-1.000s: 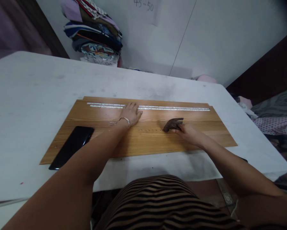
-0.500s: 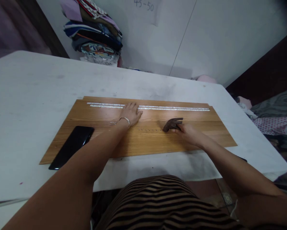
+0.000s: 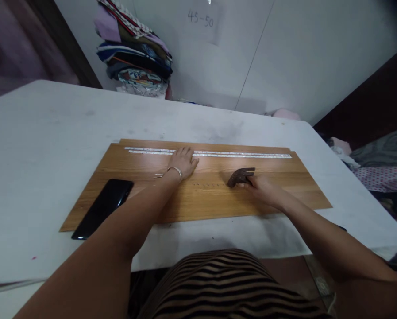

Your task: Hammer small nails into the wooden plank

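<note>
My left hand (image 3: 184,162) lies flat with fingers spread on a wooden board (image 3: 198,206), across two thin pale strips (image 3: 241,155) that run along its far side. In my right hand (image 3: 263,188) is a dark claw hammer (image 3: 240,176), its head low at the board's surface. A row of small nails (image 3: 208,184) stands in the board left of the hammer head. Beside my left wrist lie a few loose nails (image 3: 159,176). Whether the hammer touches a nail is hidden by its head.
A black phone (image 3: 103,208) rests across the board's left end. Under the board is a white-covered table (image 3: 52,133). Folded cloth (image 3: 136,57) is stacked behind the table's far edge, against a pale wall with a "45-50" paper (image 3: 201,21).
The whole view has shifted slightly, so everything sits a little lower and further right. Both hands keep nearly the same places on the board, and the hammer stays low.
</note>
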A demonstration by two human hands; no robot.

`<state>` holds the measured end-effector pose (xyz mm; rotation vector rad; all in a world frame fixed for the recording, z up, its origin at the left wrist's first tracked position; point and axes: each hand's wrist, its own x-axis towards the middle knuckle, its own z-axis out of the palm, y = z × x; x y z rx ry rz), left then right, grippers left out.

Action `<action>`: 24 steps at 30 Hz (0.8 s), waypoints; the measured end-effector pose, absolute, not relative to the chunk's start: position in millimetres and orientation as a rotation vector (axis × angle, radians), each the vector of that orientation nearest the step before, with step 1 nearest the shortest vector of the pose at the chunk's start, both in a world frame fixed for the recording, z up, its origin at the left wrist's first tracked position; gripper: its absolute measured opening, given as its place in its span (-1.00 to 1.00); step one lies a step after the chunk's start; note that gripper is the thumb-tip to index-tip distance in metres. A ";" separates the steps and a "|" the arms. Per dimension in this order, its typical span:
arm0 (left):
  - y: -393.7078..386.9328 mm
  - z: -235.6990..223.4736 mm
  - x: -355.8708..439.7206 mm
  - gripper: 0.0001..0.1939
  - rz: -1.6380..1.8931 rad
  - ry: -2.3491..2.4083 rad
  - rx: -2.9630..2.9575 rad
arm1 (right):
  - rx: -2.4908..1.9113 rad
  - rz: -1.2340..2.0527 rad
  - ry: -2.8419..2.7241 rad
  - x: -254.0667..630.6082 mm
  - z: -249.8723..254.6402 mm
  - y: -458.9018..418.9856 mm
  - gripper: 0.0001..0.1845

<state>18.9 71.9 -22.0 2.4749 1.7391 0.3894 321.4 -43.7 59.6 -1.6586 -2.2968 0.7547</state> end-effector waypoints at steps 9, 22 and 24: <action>68.8 -19.9 19.4 -0.47 0.381 1.741 2.451 | -1.578 0.788 -2.285 324.4 55.3 -45.1 -0.75; 65.7 -19.7 20.0 -0.50 0.386 1.742 2.467 | -1.477 0.802 -2.307 328.9 44.9 -41.7 -0.70; 65.8 -19.5 20.0 -0.53 0.388 1.729 2.479 | -1.483 0.788 -2.304 329.3 43.3 -41.4 -0.71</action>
